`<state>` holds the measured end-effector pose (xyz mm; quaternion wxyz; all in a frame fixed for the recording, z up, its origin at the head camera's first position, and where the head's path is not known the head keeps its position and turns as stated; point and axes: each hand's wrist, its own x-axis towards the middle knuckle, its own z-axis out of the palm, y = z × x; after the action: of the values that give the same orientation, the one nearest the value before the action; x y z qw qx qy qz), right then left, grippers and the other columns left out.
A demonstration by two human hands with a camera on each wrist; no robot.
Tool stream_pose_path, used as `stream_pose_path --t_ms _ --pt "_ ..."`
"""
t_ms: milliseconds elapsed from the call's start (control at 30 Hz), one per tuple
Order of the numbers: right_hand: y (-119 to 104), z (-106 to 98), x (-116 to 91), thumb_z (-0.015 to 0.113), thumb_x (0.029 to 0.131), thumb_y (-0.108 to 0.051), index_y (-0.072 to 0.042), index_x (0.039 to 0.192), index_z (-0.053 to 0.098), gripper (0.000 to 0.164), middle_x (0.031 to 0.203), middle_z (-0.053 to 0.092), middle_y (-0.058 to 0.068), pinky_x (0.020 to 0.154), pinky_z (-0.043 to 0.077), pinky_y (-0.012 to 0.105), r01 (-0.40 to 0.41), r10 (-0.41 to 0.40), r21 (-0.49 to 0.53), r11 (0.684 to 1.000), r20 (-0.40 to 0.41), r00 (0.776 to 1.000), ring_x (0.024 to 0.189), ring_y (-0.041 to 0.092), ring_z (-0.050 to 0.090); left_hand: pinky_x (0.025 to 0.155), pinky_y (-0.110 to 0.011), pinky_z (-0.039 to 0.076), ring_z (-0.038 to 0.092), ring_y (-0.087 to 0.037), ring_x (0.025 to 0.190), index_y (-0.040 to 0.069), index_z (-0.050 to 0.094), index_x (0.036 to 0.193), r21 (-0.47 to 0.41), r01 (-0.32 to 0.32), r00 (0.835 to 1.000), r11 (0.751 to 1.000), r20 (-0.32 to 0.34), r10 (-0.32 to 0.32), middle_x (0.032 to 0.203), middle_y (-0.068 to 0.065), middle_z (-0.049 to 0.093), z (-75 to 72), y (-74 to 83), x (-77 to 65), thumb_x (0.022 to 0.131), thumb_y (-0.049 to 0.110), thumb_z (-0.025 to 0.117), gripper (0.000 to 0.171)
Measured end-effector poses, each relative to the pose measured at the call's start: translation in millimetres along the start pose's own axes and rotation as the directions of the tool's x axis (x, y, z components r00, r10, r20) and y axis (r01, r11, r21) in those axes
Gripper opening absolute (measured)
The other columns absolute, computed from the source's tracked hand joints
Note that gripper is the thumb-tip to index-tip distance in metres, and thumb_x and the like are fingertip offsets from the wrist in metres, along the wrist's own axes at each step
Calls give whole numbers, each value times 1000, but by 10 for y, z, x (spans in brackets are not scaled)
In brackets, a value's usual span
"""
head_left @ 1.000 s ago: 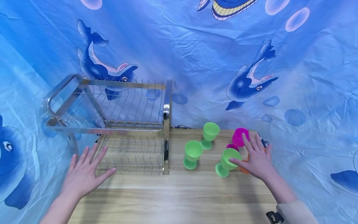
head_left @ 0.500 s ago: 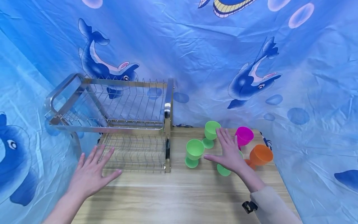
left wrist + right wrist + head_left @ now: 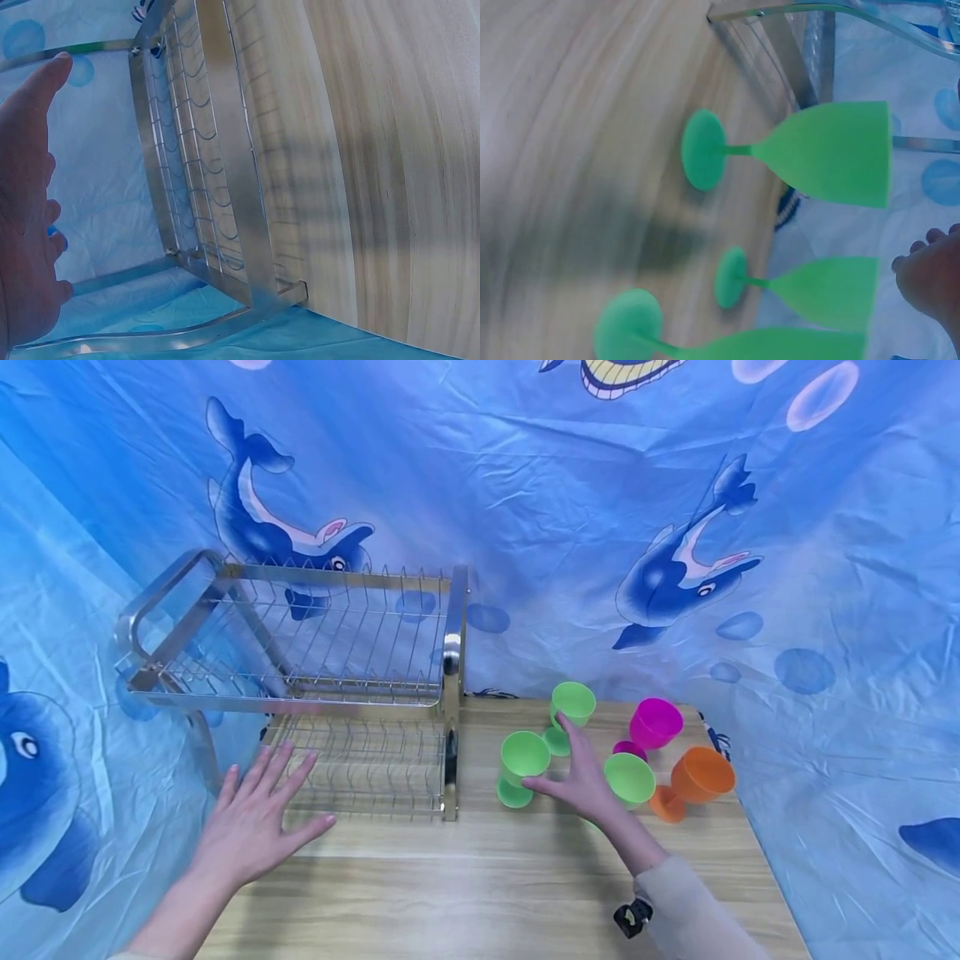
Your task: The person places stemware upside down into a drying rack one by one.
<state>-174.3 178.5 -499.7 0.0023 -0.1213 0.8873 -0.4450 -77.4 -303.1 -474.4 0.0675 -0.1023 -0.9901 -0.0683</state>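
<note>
My right hand [image 3: 581, 781] hovers among several stemmed plastic goblets, its thumb overlapping the left green goblet [image 3: 523, 758] and its index finger overlapping the back green goblet [image 3: 573, 703] in the head view. The hand holds nothing. Seen from the right wrist, the fingers [image 3: 934, 277] stand apart from the upright green goblet [image 3: 832, 154]. A third green goblet [image 3: 630, 779] is partly hidden behind that hand; a magenta goblet [image 3: 656, 723] and an orange goblet [image 3: 702, 775] stand further right. My left hand [image 3: 251, 827] is spread, palm down, before the metal dish rack [image 3: 450, 693], holding nothing.
The two-tier rack with wire shelves [image 3: 337, 643] stands at the back left of the wooden table [image 3: 420, 893]. A blue dolphin-print sheet [image 3: 540, 527] hangs behind and along both sides.
My right hand has moved left, from over the orange and magenta goblets to beside the left and back green ones. My left hand has barely shifted, and the goblets stay in place.
</note>
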Motion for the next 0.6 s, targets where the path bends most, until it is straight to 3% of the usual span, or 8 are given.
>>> stream_pose_path --t_ms 267,600 --pt "168 210 30 99 78 -27 -8 167 24 118 170 32 17 129 29 56 18 -10 185 983 -45 999 156 40 34 129 -58 -16 6 -44 163 24 21 173 5 -8 1000 1000 -4 8 176 -22 18 17 7 -3 95 74 62 101" --pt "327 383 71 97 79 -17 -2 164 24 114 166 34 23 131 25 55 7 8 287 958 -50 999 156 42 32 130 -61 -13 11 -44 163 23 24 172 -4 -11 1000 1000 -9 10 176 -22 19 72 10 -27 94 74 63 101"
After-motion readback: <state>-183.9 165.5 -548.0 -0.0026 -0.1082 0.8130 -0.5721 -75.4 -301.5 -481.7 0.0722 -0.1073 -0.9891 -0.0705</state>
